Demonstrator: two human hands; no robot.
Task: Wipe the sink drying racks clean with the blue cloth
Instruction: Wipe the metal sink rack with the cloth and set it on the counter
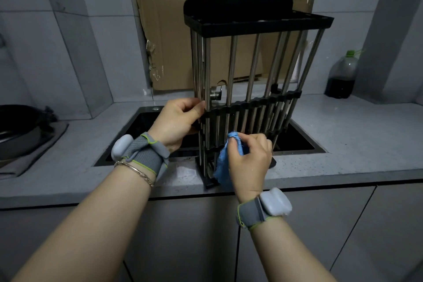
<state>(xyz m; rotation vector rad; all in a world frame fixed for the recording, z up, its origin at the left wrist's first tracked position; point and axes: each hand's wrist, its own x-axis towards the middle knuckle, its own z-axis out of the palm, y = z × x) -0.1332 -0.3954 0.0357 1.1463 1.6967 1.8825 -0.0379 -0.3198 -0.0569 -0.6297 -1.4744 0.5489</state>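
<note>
Over the sink, drying rack [249, 68] stands upright, rods vertical.

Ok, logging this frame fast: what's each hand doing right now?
Left hand: grips the drying rack by its left-side rods.
Right hand: pinches the blue cloth at the rack's lower rods.

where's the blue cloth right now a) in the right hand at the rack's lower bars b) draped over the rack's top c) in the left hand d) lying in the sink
a: the right hand pinches the cloth at the rack's lower bars; the left hand grips the rack's side.
</note>
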